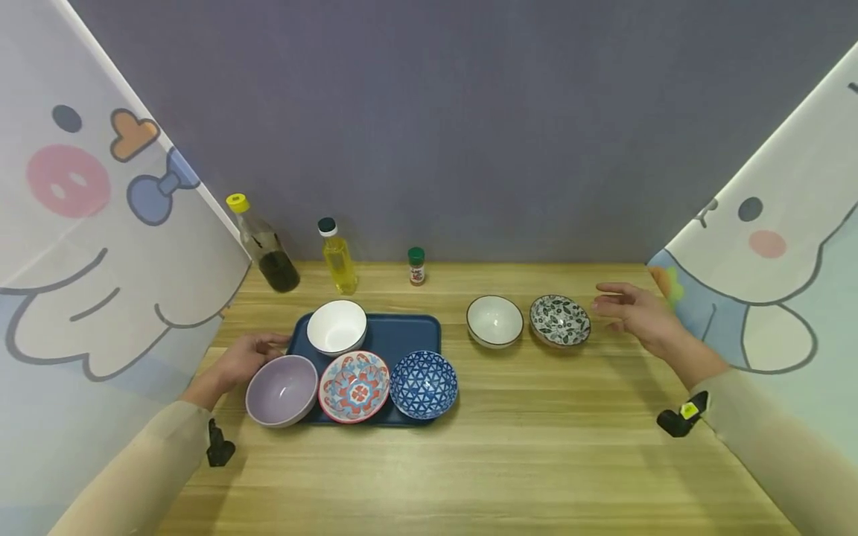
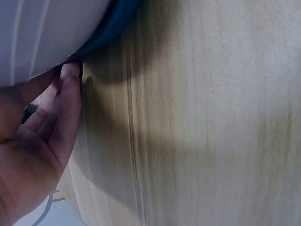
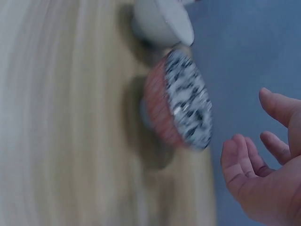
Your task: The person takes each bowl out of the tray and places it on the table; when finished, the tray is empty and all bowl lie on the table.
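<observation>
My left hand [image 1: 244, 359] is at the left edge of a blue rectangular tray [image 1: 402, 331], beside a lilac bowl [image 1: 281, 391]. In the left wrist view its fingers [image 2: 68, 101] curl in at the tray's rim, the thumb partly hidden under the bowl. On the tray also stand a white bowl [image 1: 337, 327], a red-and-blue flowered bowl [image 1: 354, 387] and a blue triangle-patterned bowl [image 1: 424, 385]. My right hand [image 1: 633, 316] hovers with loose, spread fingers just right of a black-and-white leaf-patterned bowl [image 1: 560, 321], holding nothing. That bowl's outside looks reddish in the right wrist view.
A plain pale bowl [image 1: 494, 321] with a dark rim stands left of the leaf-patterned one. Along the back are a dark sauce bottle [image 1: 271, 253] with a yellow cap, an oil bottle [image 1: 339, 260] and a green-capped spice jar [image 1: 416, 268]. A grey wall [image 1: 429, 134] closes the back.
</observation>
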